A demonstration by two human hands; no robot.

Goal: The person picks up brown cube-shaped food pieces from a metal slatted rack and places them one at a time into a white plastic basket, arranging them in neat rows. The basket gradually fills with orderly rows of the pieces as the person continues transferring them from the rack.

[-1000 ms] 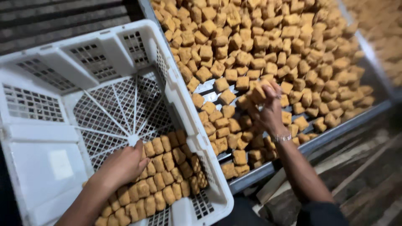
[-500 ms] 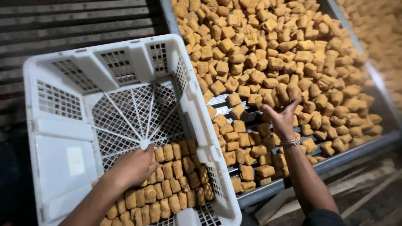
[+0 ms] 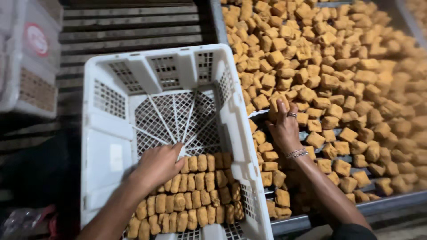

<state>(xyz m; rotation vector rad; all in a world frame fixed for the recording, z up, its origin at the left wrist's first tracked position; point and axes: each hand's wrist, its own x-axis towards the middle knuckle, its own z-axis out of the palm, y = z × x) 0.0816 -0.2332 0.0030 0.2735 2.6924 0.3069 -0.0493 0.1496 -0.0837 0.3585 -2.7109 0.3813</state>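
Inside the white plastic crate [image 3: 111,146], the left hand [image 3: 158,165] rests loosely curled on the neat rows of fried tofu cubes [image 3: 195,195]. Farther right, the right hand [image 3: 284,129], fingers spread open, presses on loose cubes [image 3: 329,80] heaped in the metal tray [image 3: 356,208].

Single head cam, looking steeply down, close in: crate [image 3: 106,133] fills left-center, tray [image 3: 311,215] of fried cubes right (top edge cropped). No second view, nothing shared.
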